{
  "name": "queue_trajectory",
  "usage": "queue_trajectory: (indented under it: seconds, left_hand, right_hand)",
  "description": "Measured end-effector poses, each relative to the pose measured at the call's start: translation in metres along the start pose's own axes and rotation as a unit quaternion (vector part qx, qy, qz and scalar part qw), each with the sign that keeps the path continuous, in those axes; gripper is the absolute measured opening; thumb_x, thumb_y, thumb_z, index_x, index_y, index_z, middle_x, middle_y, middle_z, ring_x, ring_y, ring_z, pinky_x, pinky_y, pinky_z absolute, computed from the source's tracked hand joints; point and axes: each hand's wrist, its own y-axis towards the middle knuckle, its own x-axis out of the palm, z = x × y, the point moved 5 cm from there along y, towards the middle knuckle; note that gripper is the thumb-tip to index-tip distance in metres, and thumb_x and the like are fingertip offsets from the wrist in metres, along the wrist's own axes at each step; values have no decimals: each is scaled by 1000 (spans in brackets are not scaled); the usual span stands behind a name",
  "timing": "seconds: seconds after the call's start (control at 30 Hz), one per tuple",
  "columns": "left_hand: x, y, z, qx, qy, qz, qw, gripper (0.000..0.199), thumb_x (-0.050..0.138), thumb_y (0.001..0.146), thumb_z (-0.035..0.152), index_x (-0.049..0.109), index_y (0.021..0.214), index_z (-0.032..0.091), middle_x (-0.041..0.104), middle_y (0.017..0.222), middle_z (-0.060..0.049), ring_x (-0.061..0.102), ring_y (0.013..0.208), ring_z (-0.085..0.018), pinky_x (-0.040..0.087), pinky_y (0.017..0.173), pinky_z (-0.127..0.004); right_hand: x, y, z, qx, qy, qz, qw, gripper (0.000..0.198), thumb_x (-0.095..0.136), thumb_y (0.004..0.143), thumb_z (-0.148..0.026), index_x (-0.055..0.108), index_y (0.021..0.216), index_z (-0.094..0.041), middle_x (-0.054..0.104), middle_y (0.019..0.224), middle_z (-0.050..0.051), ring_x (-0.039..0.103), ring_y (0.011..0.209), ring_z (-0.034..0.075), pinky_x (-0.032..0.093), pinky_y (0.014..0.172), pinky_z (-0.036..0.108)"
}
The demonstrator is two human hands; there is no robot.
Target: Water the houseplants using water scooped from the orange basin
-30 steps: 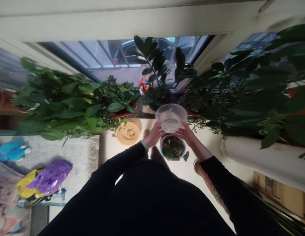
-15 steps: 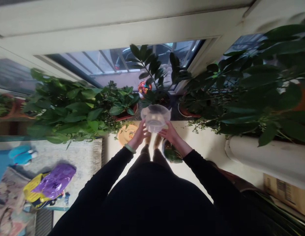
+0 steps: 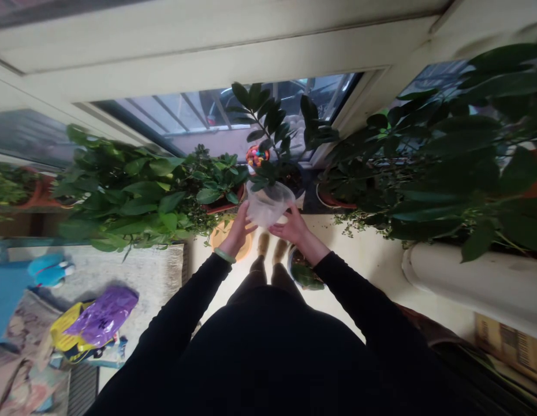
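A clear plastic bowl point(image 3: 268, 209) is held between my two hands, tilted toward the sill's dark edge. My left hand point(image 3: 239, 231), with a pale green bangle at the wrist, grips its left side. My right hand point(image 3: 291, 226) grips the right side, fingers curled under it. Beyond the bowl stands a potted plant with upright dark leaves point(image 3: 271, 118), one of which overlaps the bowl's far rim. Whether the bowl contains anything is hard to make out.
Leafy potted plants point(image 3: 125, 190) line the sill on the left, with larger foliage point(image 3: 467, 167) on the right. On the floor are an orange round stool or basin point(image 3: 227, 238) and a potted plant point(image 3: 305, 271). A purple bag point(image 3: 106, 315) lies at left.
The bowl has gone from nearly level to tipped away from me, toward the plant behind it. Both hands have turned with it and shifted slightly left.
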Motion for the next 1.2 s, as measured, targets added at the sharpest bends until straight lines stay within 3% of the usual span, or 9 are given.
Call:
queue_trajectory:
  seconds: [0.17, 0.6, 0.9, 1.2]
  left_hand:
    - [3, -1, 8, 15, 1, -6, 1000, 62, 65, 110, 72, 66, 162, 39, 66, 166, -10, 71, 143, -30, 65, 111, -40]
    - [10, -6, 19, 24, 0, -8, 1000, 63, 62, 112, 70, 66, 165, 35, 70, 164, -11, 71, 145, -32, 64, 113, -40]
    - [10, -1, 5, 13, -21, 5, 1000, 54, 58, 114, 66, 65, 158, 37, 67, 167, -9, 71, 145, -29, 63, 112, -39]
    - [14, -3, -28, -8, -48, 5, 999, 68, 63, 103, 79, 60, 155, 35, 65, 166, -15, 67, 149, -36, 61, 113, -44]
  right_hand:
    - [3, -2, -6, 18, 13, -15, 1000, 73, 59, 106, -84, 57, 150, -26, 66, 132, 21, 76, 100, 31, 68, 66, 39]
    - [10, -14, -14, 43, 24, -30, 998, 71, 53, 109, -83, 60, 146, -23, 68, 125, 21, 77, 103, 33, 68, 63, 39]
    - [-10, 13, -10, 28, 27, -62, 997, 74, 65, 105, -83, 57, 152, -26, 73, 123, 18, 80, 95, 34, 71, 70, 47]
    - [-24, -2, -5, -69, -67, 24, 995, 51, 61, 111, -65, 58, 148, -30, 73, 109, 10, 77, 91, 26, 70, 74, 33]
